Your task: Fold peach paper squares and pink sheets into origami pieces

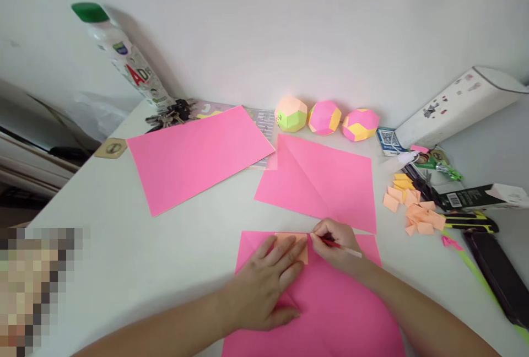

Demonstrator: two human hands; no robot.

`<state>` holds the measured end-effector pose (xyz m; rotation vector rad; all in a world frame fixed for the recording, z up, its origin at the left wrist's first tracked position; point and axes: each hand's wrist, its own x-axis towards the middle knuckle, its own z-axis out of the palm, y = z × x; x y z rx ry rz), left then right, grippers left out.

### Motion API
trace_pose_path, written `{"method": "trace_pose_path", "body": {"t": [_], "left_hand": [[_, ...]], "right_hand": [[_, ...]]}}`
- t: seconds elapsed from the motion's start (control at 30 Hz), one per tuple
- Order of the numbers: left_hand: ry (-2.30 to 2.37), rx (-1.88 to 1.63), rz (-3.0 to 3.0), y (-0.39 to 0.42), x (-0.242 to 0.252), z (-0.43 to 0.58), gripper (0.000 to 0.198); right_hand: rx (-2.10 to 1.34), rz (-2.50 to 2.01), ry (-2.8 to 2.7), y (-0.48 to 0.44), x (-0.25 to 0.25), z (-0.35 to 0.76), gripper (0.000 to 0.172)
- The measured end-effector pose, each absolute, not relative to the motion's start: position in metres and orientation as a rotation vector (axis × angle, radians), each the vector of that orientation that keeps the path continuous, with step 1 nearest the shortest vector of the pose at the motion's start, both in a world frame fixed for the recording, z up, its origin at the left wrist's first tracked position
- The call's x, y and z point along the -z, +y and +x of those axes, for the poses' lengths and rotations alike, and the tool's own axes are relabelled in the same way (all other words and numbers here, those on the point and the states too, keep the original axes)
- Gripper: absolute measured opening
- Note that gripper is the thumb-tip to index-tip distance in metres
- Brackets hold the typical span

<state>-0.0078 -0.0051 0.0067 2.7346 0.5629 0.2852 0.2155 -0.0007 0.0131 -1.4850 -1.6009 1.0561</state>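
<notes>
My left hand (pixel 264 282) lies flat with fingers spread, pressing a small orange paper square (pixel 298 241) onto the nearest pink sheet (pixel 330 307). My right hand (pixel 336 247) is closed round a thin red and white pen (pixel 345 248), its tip touching the top right corner of the orange square. Both hands rest near the far edge of that sheet.
Two more pink sheets (pixel 194 156) (pixel 322 180) lie farther back. Three paper balls (pixel 324 117) stand by the wall. Orange paper pieces (pixel 415 208), a utility knife (pixel 471 222), a dark phone (pixel 496 274), boxes, keys (pixel 169 114) and a green-capped bottle (pixel 124 59) surround them.
</notes>
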Motion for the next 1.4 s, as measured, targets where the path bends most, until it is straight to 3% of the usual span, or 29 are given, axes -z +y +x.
{"method": "trace_pose_path", "body": {"t": [0.2,0.37,0.6,0.87,1.1,1.4], "left_hand": [[0.555,-0.312,2.726,-0.004,-0.013,-0.004,0.047],[0.725,-0.611,2.736,-0.01,-0.007,-0.001,0.032],[0.705,-0.688,2.911,-0.005,0.001,-0.002,0.04],[0.667,-0.585,2.911,-0.003,-0.01,-0.003,0.038],[0.662,-0.543,2.892,-0.002,-0.016,-0.003,0.038],[0.789,-0.754,2.798,-0.002,0.002,0.001,0.036]], "right_hand": [[-1.169,-1.363,-1.024,0.005,-0.009,0.221,0.025],[-1.134,-1.311,-0.91,0.012,-0.008,0.226,0.034],[-1.013,-1.351,-1.054,0.016,-0.038,0.275,0.049],[-0.772,-1.634,-1.498,-0.035,-0.033,0.315,0.025],[-0.68,-1.769,-1.791,-0.05,-0.033,0.309,0.04],[-0.529,-1.856,-1.953,-0.049,-0.033,0.301,0.031]]}}
